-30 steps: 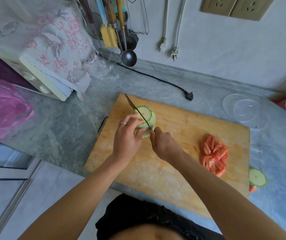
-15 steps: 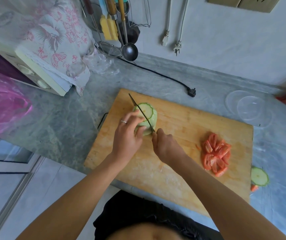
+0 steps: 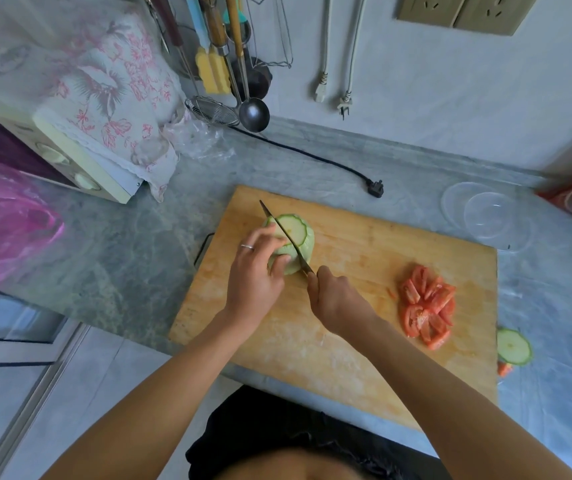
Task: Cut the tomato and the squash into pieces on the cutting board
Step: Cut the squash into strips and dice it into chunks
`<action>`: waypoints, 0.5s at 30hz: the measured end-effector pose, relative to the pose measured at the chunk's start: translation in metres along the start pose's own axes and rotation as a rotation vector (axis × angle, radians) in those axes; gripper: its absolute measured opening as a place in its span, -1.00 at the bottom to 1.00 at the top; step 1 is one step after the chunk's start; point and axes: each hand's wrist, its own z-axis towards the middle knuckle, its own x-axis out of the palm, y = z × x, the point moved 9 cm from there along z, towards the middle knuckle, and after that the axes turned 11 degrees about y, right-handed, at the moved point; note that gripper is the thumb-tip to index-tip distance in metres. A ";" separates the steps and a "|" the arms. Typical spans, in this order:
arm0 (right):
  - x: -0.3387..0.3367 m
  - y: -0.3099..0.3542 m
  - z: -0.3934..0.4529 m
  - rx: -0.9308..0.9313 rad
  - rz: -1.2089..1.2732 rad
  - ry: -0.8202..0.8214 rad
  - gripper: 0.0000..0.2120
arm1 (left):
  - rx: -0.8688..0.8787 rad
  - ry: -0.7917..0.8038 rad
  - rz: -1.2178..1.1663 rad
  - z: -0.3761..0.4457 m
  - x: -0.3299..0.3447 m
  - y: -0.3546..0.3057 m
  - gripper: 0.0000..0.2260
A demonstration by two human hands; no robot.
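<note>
A pale green squash [image 3: 300,233] stands cut face up at the far left of the wooden cutting board [image 3: 354,313]. My left hand [image 3: 255,275] grips its left side, thumb against the near flank. My right hand [image 3: 338,299] holds the handle of a knife [image 3: 283,233], whose blade lies across the squash's top, sunk into it. A heap of red tomato pieces [image 3: 428,308] lies on the board's right part. One round squash slice [image 3: 514,346] lies off the board on the counter at the right.
Clear plastic lids [image 3: 485,216] sit on the counter beyond the board's right corner. A black plug and cord [image 3: 376,188] lie behind the board. A cloth-covered appliance [image 3: 80,133] and a pink bag [image 3: 4,223] stand at the left. Utensils [image 3: 232,64] hang on the wall.
The knife has worked slightly deeper into the squash; both hands stay in place. The view has shifted a little.
</note>
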 end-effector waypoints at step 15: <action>0.001 0.001 0.000 -0.007 0.066 -0.034 -0.71 | 0.060 0.051 0.029 0.000 -0.002 -0.001 -0.78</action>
